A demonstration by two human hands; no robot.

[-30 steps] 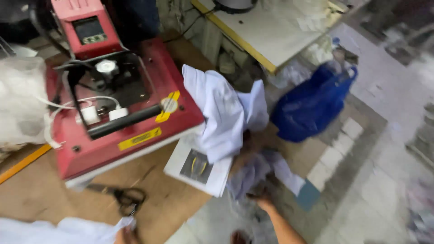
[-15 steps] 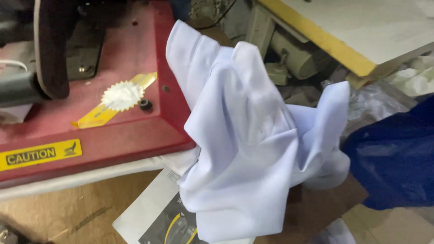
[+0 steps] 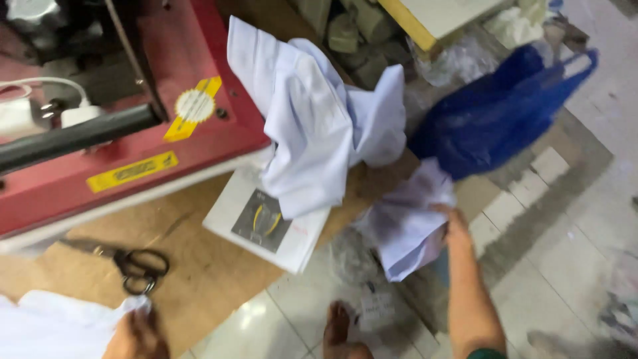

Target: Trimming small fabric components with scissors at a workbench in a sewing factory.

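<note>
My right hand (image 3: 453, 225) grips a crumpled pale blue cloth (image 3: 409, 223) lifted beside the table edge, over the tiled floor. My left hand (image 3: 136, 332), at the bottom left, pinches the edge of a white fabric (image 3: 46, 326) lying on the brown table. A larger pale blue garment (image 3: 319, 119) hangs bunched off the corner of the red heat press (image 3: 133, 153). Under that garment lies a white booklet (image 3: 262, 219) that juts over the table edge.
Black scissors (image 3: 136, 262) lie on the brown tabletop (image 3: 199, 266) near my left hand. A blue plastic bag (image 3: 505, 113) sits on the floor to the right. A yellow-edged table (image 3: 425, 23) stands behind. My bare foot (image 3: 339, 329) is on the tiles.
The view has pulled back and shifted right. My right hand has come up from the floor holding the pale blue cloth. My left hand and the white fabric have come back into view.
</note>
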